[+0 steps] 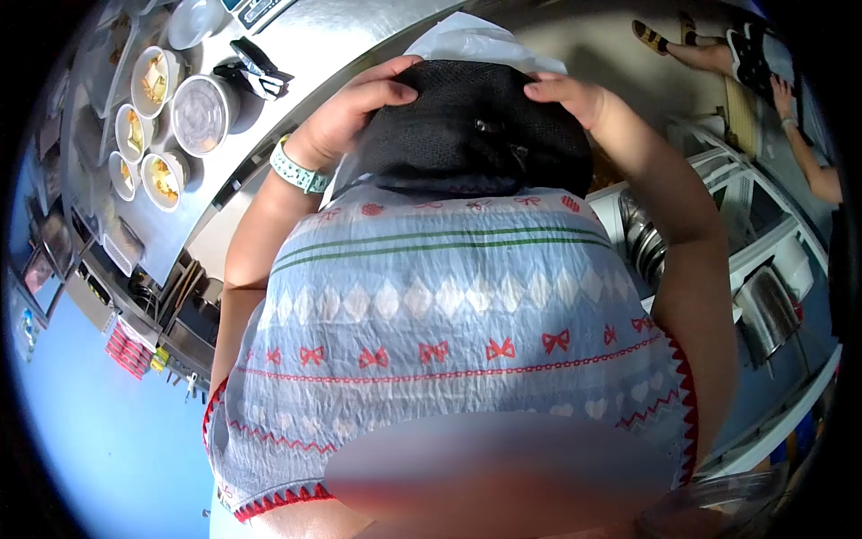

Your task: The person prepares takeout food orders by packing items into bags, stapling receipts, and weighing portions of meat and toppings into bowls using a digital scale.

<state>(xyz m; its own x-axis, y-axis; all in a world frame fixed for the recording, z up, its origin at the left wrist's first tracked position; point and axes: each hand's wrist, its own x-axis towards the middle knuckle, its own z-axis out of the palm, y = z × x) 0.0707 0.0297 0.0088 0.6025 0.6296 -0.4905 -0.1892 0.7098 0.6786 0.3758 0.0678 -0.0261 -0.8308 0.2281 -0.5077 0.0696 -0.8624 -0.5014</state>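
A black mesh cloth or bag (449, 126) is held up in front of the patterned blue apron (431, 296). My left hand (364, 103) grips its upper left edge, fingers bent behind it and thumb on the front. At the upper right edge, my right hand (570, 97) pinches it the same way, its fingers mostly hidden behind the material. Behind the black mesh, translucent white plastic (476, 38) shows at the top. A pale green band circles my left wrist.
On the steel counter (314, 45) at the upper left stand several food bowls (154, 83), a lidded round container (201, 115) and a black object (256, 70). A rack (781, 234) with a metal pot (766, 310) is at right. Another person's arm (808, 162) and legs show at upper right.
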